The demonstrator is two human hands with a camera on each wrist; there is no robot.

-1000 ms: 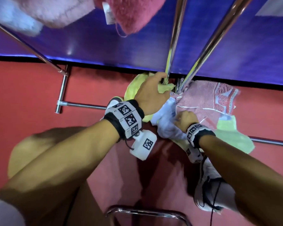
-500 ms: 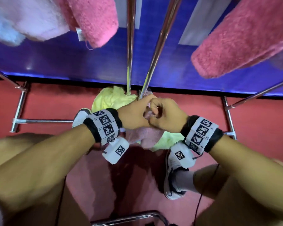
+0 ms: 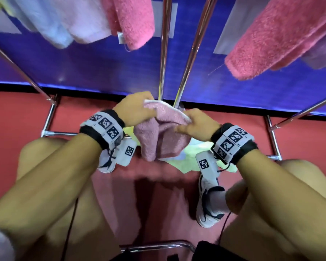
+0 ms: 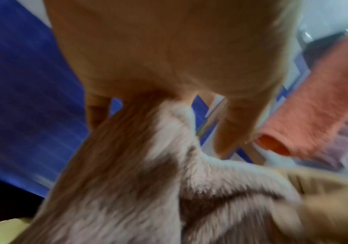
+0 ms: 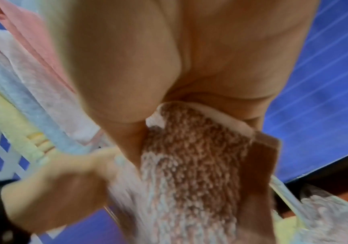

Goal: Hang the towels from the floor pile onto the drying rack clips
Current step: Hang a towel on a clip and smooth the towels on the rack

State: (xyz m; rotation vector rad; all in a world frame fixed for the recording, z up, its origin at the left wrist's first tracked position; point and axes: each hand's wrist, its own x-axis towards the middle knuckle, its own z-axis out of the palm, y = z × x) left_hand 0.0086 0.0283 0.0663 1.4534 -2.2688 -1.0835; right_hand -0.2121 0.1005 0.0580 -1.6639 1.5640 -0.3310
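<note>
A pale pink towel (image 3: 162,136) hangs between my two hands above the floor pile. My left hand (image 3: 137,110) pinches its upper edge on the left, and my right hand (image 3: 194,123) grips the same edge on the right. In the left wrist view the pink towel (image 4: 168,189) runs down from my left fingers (image 4: 229,132). In the right wrist view the towel (image 5: 191,165) comes out of my right fist. Yellow-green towels (image 3: 194,159) of the floor pile lie under it. Chrome poles of the drying rack (image 3: 191,49) rise just behind my hands.
Bright pink towels (image 3: 277,40) (image 3: 134,19) and pale blue and lilac ones (image 3: 64,19) hang overhead from the rack. A blue wall panel (image 3: 94,68) stands behind. Rack base bars (image 3: 51,117) (image 3: 273,138) flank the pile on red floor. My white shoes (image 3: 209,208) and a chrome rail (image 3: 158,247) lie below.
My hands came up from the floor pile with the pale pink towel. They met, then spread apart along its top edge, stretching it out. The head view tilted upward.
</note>
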